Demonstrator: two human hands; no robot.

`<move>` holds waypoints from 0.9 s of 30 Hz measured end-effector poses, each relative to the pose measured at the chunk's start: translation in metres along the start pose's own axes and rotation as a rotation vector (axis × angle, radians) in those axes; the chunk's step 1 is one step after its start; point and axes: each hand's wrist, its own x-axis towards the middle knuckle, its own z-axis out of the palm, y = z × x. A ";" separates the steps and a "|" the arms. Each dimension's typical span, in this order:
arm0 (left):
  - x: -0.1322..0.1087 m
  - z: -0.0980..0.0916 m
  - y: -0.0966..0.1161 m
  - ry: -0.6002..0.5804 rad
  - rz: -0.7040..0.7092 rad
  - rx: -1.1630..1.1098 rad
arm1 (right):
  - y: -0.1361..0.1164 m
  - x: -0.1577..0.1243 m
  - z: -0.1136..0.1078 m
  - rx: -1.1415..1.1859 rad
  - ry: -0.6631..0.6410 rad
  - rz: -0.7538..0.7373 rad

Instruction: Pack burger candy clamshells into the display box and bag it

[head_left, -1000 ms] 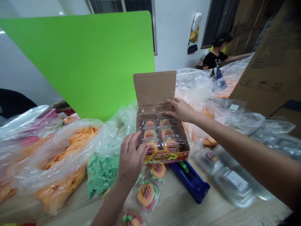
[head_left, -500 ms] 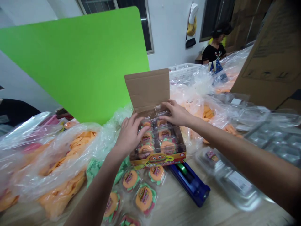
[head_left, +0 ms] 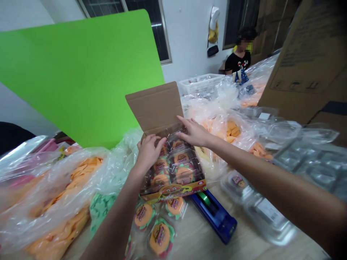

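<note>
Display box (head_left: 179, 189): an open cardboard box with a burger cartoon on its front wall. It stands on the worktop (head_left: 206, 242) straight ahead of me, between my two forearms.
Lid flap (head_left: 155, 108): plain brown card, standing up at the far side of the box.
Boxed packs (head_left: 182, 172): clear packs of burger-shaped sweets, lying in two rows and filling the box.
Left hand (head_left: 148, 151): mine. It rests on the far left corner of the box with the fingers bent down over the packs there. I cannot tell whether they pinch one.
Right hand (head_left: 193, 133): mine. It lies spread and flat, palm down, fingertips touching the packs at the far right, just below the flap. It grips nothing.
Loose packs (head_left: 159, 236): more burger sweets, on the worktop just in front of the box.
Blue dispenser (head_left: 217, 216): lies beside the box's near right corner, a green roll showing in it.
Orange bags (head_left: 62, 202): clear sacks of orange pieces, to my left.
Green bag (head_left: 99, 209): green pieces, between the orange bags and the loose packs.
Clear trays (head_left: 267, 216): empty plastic shells, to my right.
Green board (head_left: 81, 72): upright, behind the bags.
Brown carton (head_left: 306, 61): large, far right.
White basket (head_left: 200, 83): beyond the flap.
Another person (head_left: 240, 59): seated at the far end, in a dark top.
</note>
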 end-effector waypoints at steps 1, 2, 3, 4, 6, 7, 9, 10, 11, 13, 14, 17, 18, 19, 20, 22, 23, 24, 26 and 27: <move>0.001 0.001 0.000 0.012 -0.004 -0.004 | -0.002 0.001 0.000 -0.017 -0.006 -0.002; 0.002 0.002 0.000 0.026 -0.010 -0.005 | -0.004 0.003 0.002 -0.037 -0.013 -0.001; 0.003 0.003 0.001 0.038 -0.015 -0.005 | -0.006 0.003 0.005 -0.062 -0.024 0.003; 0.004 0.004 0.002 0.046 -0.019 -0.002 | -0.007 0.003 0.009 -0.092 -0.034 0.011; 0.004 0.005 0.004 0.042 -0.019 0.013 | -0.008 0.002 0.018 -0.159 -0.051 0.036; 0.003 0.005 0.005 0.027 -0.013 0.025 | -0.007 0.001 0.022 -0.193 -0.058 0.045; 0.003 0.005 0.006 -0.028 0.016 0.052 | -0.005 -0.001 0.027 -0.254 -0.079 0.037; 0.003 0.006 0.006 -0.062 0.033 0.067 | -0.004 -0.002 0.028 -0.280 -0.095 0.024; 0.003 0.006 0.006 -0.095 0.049 0.080 | -0.003 -0.002 0.028 -0.302 -0.113 0.008; 0.003 0.006 0.005 -0.145 0.067 0.097 | -0.003 -0.003 0.025 -0.332 -0.140 -0.014; 0.002 0.005 0.004 -0.155 0.068 0.101 | -0.003 -0.005 0.022 -0.337 -0.144 -0.020; -0.006 -0.002 0.001 -0.146 0.065 0.082 | -0.010 -0.022 0.012 -0.301 -0.138 -0.055; -0.011 -0.007 0.000 -0.138 0.064 0.068 | -0.013 -0.033 0.009 -0.273 -0.146 -0.081; -0.018 -0.011 -0.001 -0.136 0.064 0.054 | -0.017 -0.045 0.006 -0.242 -0.164 -0.121; -0.026 -0.015 -0.001 -0.143 0.067 0.041 | -0.020 -0.057 0.004 -0.215 -0.187 -0.166; -0.042 -0.021 -0.003 -0.185 0.073 0.014 | -0.025 -0.079 0.003 -0.178 -0.199 -0.247; -0.049 -0.022 -0.003 -0.207 0.075 0.000 | -0.027 -0.087 0.004 -0.182 -0.188 -0.273; -0.054 -0.021 -0.004 -0.225 0.076 -0.016 | -0.027 -0.092 0.007 -0.195 -0.172 -0.302; -0.061 -0.019 -0.004 -0.236 0.073 -0.050 | -0.028 -0.094 0.013 -0.234 -0.153 -0.363; -0.061 -0.017 -0.004 -0.233 0.069 -0.069 | -0.028 -0.093 0.016 -0.252 -0.157 -0.398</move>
